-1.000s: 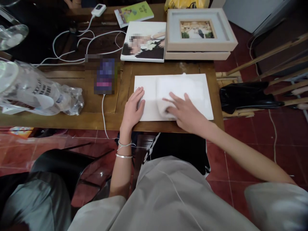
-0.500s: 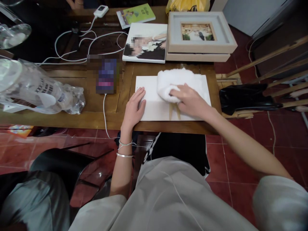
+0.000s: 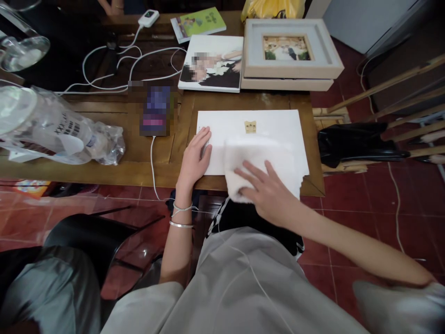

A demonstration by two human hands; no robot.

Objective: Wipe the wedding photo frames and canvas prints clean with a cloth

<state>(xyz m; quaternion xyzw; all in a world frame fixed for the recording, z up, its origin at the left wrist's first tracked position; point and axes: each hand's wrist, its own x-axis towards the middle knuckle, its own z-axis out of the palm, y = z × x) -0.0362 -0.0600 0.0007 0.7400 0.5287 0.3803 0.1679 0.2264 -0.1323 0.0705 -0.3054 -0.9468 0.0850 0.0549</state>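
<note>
A white rectangular panel lies flat on the wooden table in front of me, with a small gold hanger tab near its far edge. My left hand rests flat and open on the panel's left edge, with bracelets on the wrist. My right hand presses, fingers spread, on a folded white cloth. The cloth sits at the panel's near edge and overhangs the table edge.
A framed picture and a photo canvas lie behind the panel. A phone on a white cable, a crumpled plastic bag and a tangle of cables are to the left. A black bag sits at the right.
My right hand has dragged the cloth from the panel's far edge back to its near edge, uncovering the gold tab. My left hand has stayed put.
</note>
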